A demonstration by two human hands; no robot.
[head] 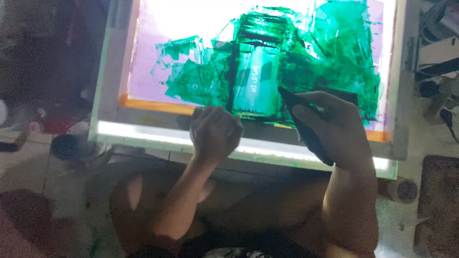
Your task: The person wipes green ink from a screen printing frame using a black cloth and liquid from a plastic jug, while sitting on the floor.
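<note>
Backlit at frame center, green-smeared screen frame (107, 91) is glowing; right hand (334, 126) is gripping black scraper (306, 131), left hand (215, 134) is curling closed, empty.

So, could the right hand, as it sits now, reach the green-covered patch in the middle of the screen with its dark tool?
Probably yes: the right hand holds the dark tool at the green patch edge, nothing between; left hand stays aside.

The lit screen frame (248, 148) runs off the top edge, its upper mesh bleached out by glare.
</note>
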